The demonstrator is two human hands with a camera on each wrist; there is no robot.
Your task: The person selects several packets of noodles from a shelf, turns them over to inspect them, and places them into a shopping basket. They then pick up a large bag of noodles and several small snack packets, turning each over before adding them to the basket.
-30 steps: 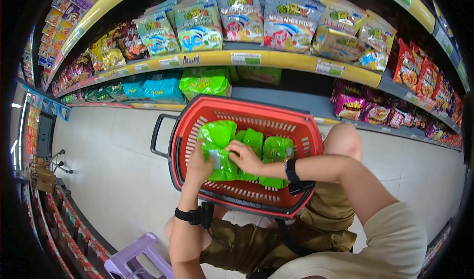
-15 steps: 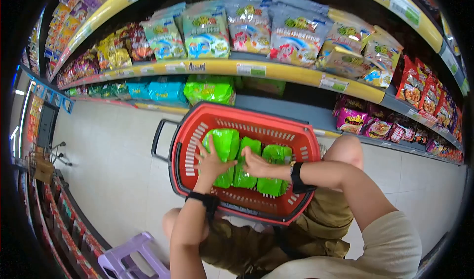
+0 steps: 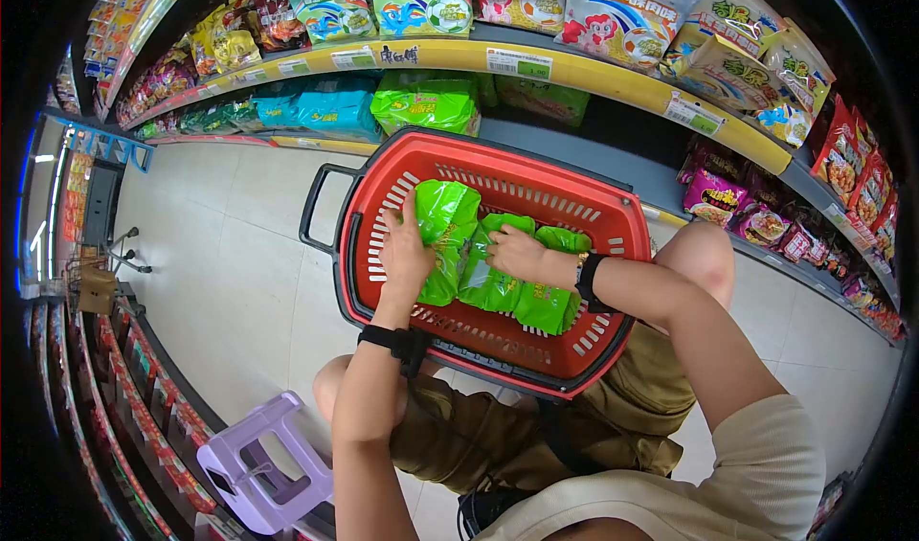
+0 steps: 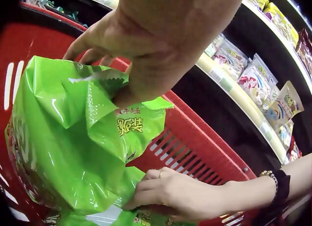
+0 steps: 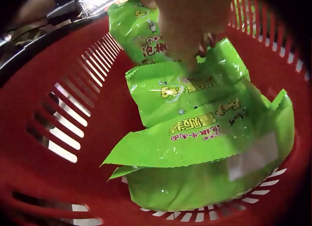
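Three bright green instant noodle packs stand side by side in a red shopping basket (image 3: 522, 169). My left hand (image 3: 404, 254) grips the left edge of the left noodle pack (image 3: 448, 239), thumb on the near face and fingers behind it in the left wrist view. My right hand (image 3: 522, 257) has its curled fingers on the middle noodle pack (image 3: 490, 290), covering part of it. Beyond my right wrist lies the right noodle pack (image 3: 548, 307). Crinkled green wrapper (image 4: 53, 138) fills much of the left wrist view; printed pack fronts (image 5: 204, 131) show in the right wrist view.
Shelves ahead carry snack bags (image 3: 421, 3), blue packs (image 3: 330, 110) and another green noodle pack (image 3: 426, 105). Purple noodle packs (image 3: 713, 196) sit at the lower right. A lilac stool (image 3: 273, 503) stands on the floor to the left, and the basket's black handle (image 3: 311, 206) sticks out left.
My left hand first works at the left pack's top, then spreads over it, and now holds its left side. My right hand has moved from the left pack onto the middle one.
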